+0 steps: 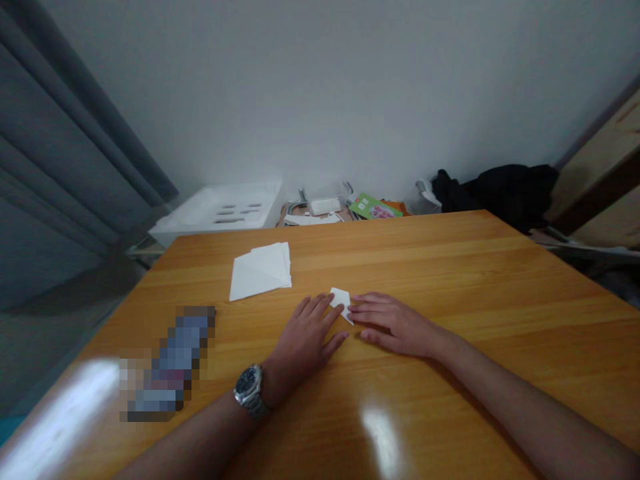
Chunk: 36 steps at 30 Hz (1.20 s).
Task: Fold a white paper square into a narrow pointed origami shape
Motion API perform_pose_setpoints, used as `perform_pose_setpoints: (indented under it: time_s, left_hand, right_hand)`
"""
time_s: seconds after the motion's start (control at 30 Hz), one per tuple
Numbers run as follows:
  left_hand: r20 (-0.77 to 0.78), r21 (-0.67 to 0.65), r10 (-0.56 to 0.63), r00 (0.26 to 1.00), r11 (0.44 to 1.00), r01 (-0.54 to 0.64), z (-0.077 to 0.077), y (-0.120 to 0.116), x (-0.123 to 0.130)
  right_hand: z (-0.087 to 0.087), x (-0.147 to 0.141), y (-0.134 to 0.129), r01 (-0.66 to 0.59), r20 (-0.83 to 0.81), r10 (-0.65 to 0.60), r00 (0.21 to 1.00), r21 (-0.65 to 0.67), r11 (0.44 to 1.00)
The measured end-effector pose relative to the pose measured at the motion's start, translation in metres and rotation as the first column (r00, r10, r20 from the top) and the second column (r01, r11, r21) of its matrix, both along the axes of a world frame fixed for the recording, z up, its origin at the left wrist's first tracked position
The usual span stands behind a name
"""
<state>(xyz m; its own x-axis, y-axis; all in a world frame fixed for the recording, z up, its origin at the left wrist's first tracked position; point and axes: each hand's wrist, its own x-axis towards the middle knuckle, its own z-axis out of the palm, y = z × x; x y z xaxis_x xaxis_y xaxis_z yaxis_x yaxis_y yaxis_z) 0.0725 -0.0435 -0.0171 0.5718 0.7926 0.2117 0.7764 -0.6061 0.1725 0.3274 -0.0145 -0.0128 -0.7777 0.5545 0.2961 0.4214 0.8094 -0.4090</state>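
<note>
A small folded piece of white paper (341, 296) lies on the wooden table (425, 260) between my hands. My left hand (311, 331), with a metal watch (249, 385) on its wrist, rests palm down with fingers stretched out, the fingertips on the paper's left and near part. From the other side my right hand (393, 321) lies flat, its fingertips touching the paper's right edge. Both thumbs stick out apart on the near side. The fingers cover part of the paper, so its full outline is hidden.
A stack of white paper sheets (260, 270) lies to the left. A blurred-out, phone-like object (175, 363) is at the near left. Beyond the table's far edge are a white foam tray (220, 207), a green booklet (375, 207) and black cloth (500, 193).
</note>
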Motion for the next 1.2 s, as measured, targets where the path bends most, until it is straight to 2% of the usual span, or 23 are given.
perform_pose_setpoints:
  time_s: [0.23, 0.37, 0.53, 0.7, 1.2]
  left_hand:
    - [-0.009, -0.044, -0.031, 0.999, 0.999, 0.031, -0.003, 0.002, -0.002]
    - [-0.010, -0.060, -0.041, 0.999, 0.997, 0.040, -0.003, 0.003, -0.002]
    - [-0.009, -0.056, -0.083, 0.996, 0.995, 0.083, 0.000, 0.003, -0.002]
    - [0.023, -0.057, -0.164, 0.986, 0.985, 0.165, 0.003, 0.001, 0.000]
    - [0.122, -0.067, -0.173, 0.977, 0.981, 0.182, -0.001, 0.005, 0.000]
  right_hand:
    - [0.002, -0.001, -0.001, 0.000, 0.011, 0.001, 1.000, -0.022, 1.000]
    - [-0.001, -0.003, -0.001, 0.007, -0.040, -0.008, 0.999, -0.029, 1.000]
    - [-0.009, -0.004, 0.003, 0.175, -0.158, -0.182, 0.970, -0.061, 0.983]
    - [-0.016, -0.006, 0.005, 0.327, -0.163, -0.332, 0.929, -0.060, 0.943]
    - [-0.021, -0.015, 0.004, 0.402, -0.170, -0.420, 0.891, -0.132, 0.906]
